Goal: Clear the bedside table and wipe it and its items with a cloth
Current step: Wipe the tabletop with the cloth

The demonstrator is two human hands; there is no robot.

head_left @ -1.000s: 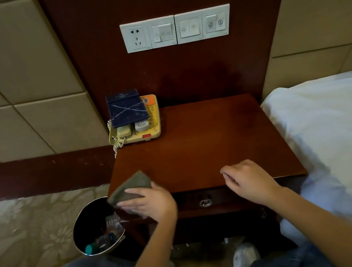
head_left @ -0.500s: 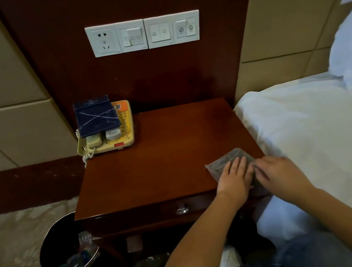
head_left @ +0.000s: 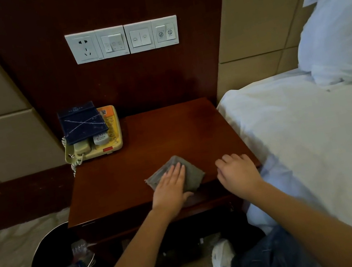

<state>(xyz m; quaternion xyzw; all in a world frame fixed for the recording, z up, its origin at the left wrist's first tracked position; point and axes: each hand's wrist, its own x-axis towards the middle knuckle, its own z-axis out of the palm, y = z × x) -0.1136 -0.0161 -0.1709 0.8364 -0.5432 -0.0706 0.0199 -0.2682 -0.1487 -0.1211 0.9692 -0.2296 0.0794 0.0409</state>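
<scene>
well, your left fingers [head_left: 178,170] lie straight and close together, pressed flat on the grey cloth [head_left: 193,177], which sits on the tabletop [head_left: 148,143] near its front edge, a little right of the middle. your left hand [head_left: 170,187] covers the cloth's near left part. just to the right, apart from the cloth, your right hand [head_left: 238,173] rests by the front right corner, its fingers [head_left: 226,159] loosely curled and gripping nothing. at the back left corner stands a cream telephone [head_left: 113,142] with a dark blue folder [head_left: 82,124] lying across its top and its coiled cord [head_left: 74,165] hanging off the left side. above it, a white socket-and-switch panel [head_left: 123,40] sits on the dark wood wall. a bed [head_left: 311,133] with a white pillow [head_left: 340,29] lies just beside the table's right side, and a black bin [head_left: 47,250] holding rubbish stands on the floor at the front left.
</scene>
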